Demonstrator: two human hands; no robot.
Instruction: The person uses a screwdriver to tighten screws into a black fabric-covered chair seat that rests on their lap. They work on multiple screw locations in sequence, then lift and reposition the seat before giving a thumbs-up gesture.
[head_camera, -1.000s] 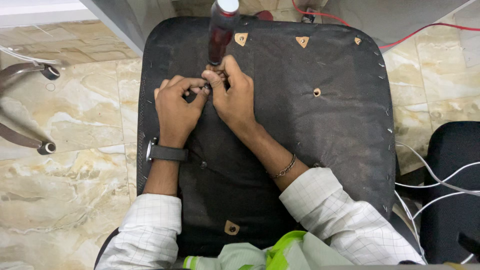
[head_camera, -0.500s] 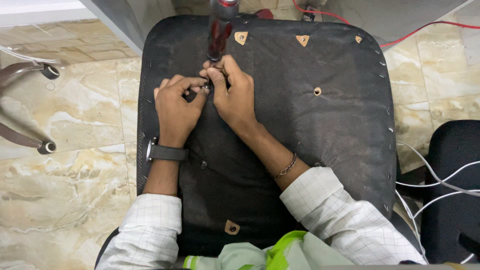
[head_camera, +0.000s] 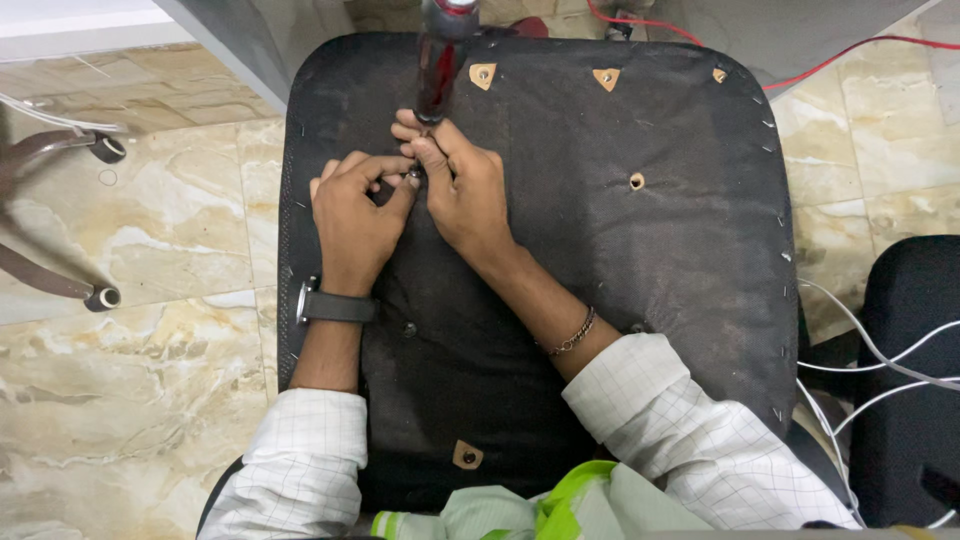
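Both hands meet over the upper left part of an upturned chair seat base (head_camera: 640, 300), a black fabric-covered panel lying across the person's lap. Left hand (head_camera: 355, 215) rests palm down on the fabric, fingers curled inward, thumb and forefinger pinched on a small dark part (head_camera: 412, 177) that is too small to identify. Right hand (head_camera: 462, 185) is closed too, fingertips pressed against the same spot and wrapped around the lower end of a screwdriver (head_camera: 438, 60) with a dark red translucent handle. The tool stands nearly upright, its top cut off at the frame edge; the tip is hidden between the fingers.

Left wrist carries a dark wristwatch (head_camera: 332, 305); right wrist a thin chain bracelet (head_camera: 572, 335). Both sleeves are white with a fine check.

Seat base details: tan triangular tabs (head_camera: 482, 75) near the far edge, another near the person, a round mounting hole (head_camera: 637, 181) right of the hands, staples along the right rim.

Surroundings: beige marble floor (head_camera: 150, 260), chair legs with castors (head_camera: 100, 298) at left, white cables (head_camera: 880, 370) and a red cable (head_camera: 700, 35) at right, a second black chair (head_camera: 915, 350) at the right edge.
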